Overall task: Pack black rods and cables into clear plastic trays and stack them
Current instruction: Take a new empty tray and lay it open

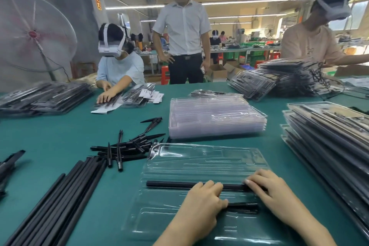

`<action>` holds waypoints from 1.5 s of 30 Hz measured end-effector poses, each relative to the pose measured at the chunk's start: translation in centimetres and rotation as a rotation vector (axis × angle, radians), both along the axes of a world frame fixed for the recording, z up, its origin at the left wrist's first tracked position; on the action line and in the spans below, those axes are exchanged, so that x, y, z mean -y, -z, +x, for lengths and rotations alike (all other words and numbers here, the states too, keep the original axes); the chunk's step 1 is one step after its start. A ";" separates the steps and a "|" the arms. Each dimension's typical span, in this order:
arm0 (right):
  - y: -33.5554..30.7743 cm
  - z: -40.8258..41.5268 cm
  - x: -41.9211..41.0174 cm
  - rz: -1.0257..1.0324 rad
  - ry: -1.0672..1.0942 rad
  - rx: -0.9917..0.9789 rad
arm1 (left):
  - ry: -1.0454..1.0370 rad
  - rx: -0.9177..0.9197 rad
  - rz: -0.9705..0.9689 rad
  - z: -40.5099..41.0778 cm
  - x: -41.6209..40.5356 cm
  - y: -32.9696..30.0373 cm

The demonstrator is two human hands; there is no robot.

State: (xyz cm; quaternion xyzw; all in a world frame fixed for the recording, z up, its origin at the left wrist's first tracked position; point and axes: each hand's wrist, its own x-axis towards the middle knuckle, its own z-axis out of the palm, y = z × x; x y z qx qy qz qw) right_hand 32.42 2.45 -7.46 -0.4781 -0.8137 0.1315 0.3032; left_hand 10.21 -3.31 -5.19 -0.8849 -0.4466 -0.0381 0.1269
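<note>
Across a channel of the clear plastic tray (199, 158) a long black rod (169, 184) is laid, pressed down by the fingertips of the left hand (201, 201) near its middle and by the right hand (267, 189) at its right end. Neither hand is closed round it; the fingers are only lightly bent. Just below, a shorter black piece (244, 205) is seen between the hands, with loose rods (60, 201) left of the tray on the green table (60, 136).

Two bare forearms enter from the lower edge, ending in the left hand (201, 197) and right hand (268, 189); no sleeves, gloves, rings or watch visible; short, unpainted fingernails.
</note>
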 end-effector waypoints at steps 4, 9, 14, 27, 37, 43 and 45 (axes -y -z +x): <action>-1.2 -0.2 0.6 -0.028 -0.166 -0.043 | -0.087 -0.099 -0.031 0.3 0.4 0.4; -1.9 -0.7 1.1 -0.179 -0.263 -0.038 | -0.042 0.163 -0.055 -0.5 0.6 0.4; -1.9 -0.8 1.2 -0.191 -0.262 -0.055 | -0.086 0.487 -0.125 -3.6 0.6 1.1; -2.1 -2.5 0.9 0.023 -0.281 0.055 | -0.255 0.682 -0.112 -10.7 3.4 -0.5; -4.5 -15.2 2.3 0.069 -0.498 -0.035 | -1.413 0.317 0.111 -36.8 10.9 -1.5; -2.7 -23.9 3.9 -0.013 -0.722 0.166 | -1.527 0.201 0.081 -42.2 15.1 1.3; -1.8 -25.8 4.6 -0.023 -0.765 0.196 | -1.505 0.258 0.232 -42.0 15.4 1.2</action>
